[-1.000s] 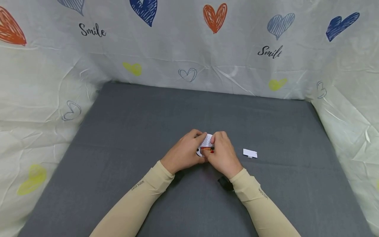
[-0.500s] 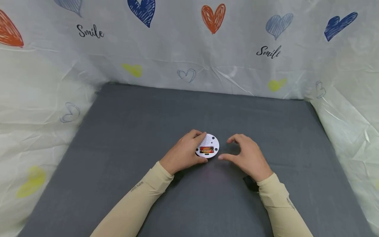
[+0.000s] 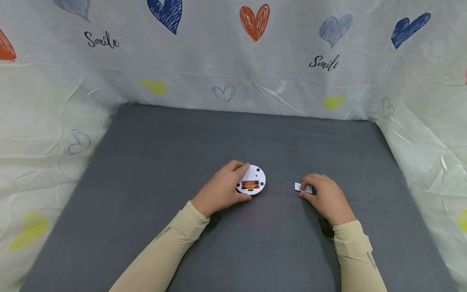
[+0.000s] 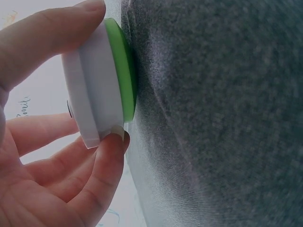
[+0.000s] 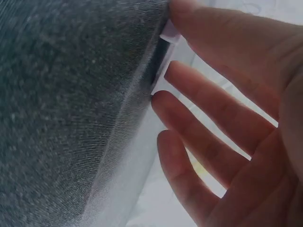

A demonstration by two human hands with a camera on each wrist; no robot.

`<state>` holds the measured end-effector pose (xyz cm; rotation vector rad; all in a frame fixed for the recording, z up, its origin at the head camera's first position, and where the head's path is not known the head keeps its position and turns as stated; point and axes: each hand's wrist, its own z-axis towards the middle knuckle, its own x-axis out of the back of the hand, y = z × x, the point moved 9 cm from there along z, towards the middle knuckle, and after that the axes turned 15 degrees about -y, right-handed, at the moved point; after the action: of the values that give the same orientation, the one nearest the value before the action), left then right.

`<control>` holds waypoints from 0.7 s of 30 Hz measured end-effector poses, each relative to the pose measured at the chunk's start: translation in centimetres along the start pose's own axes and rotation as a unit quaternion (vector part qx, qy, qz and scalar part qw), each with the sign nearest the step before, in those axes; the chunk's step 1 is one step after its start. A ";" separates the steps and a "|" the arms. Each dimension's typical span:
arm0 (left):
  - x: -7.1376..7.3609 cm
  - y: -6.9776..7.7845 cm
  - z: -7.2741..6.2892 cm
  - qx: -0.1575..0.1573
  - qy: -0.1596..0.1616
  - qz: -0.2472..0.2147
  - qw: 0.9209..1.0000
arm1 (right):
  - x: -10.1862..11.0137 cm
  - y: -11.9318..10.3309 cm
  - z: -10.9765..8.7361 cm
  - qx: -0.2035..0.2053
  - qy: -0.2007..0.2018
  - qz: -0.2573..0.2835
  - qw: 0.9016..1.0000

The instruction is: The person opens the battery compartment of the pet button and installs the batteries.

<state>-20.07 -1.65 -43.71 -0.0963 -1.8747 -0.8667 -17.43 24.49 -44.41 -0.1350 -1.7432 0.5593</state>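
In the head view, a round white device lies with its perforated face up. Two red-and-black batteries fill its open compartment. My left hand grips the device by its left side, thumb at the near edge and fingers at the far edge. The left wrist view shows the device's green underside against the cloth. To the right, my right hand pinches a small white battery cover between thumb and forefinger. In the right wrist view the thumb is at the tab of the cover; the other fingers are spread.
A grey cloth covers the table. Behind it and at both sides hangs a white sheet printed with hearts and the word Smile.
My right hand has left the device, moved right and come down onto the battery cover, now pinching it. The left hand keeps its grip on the device. The head view has shifted slightly.
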 end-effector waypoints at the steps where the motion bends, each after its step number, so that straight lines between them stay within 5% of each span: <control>1: 0.0 0.0 0.0 0.000 -0.001 0.000 1.000 | 0.0 0.0 0.0 -0.002 -0.001 -0.001 1.000; 13: -0.1 -0.2 -0.1 0.000 -0.003 -0.006 1.000 | -0.2 -0.3 -0.2 0.011 -0.013 -0.009 1.000; 21: -0.1 -0.2 -0.2 0.008 -0.004 -0.006 1.000 | 0.3 -5.6 0.7 0.078 0.015 -0.025 0.997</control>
<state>-19.98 -1.83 -43.83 -0.0781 -1.8909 -0.8611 -17.00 19.44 -41.83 0.0098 -1.6633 0.6502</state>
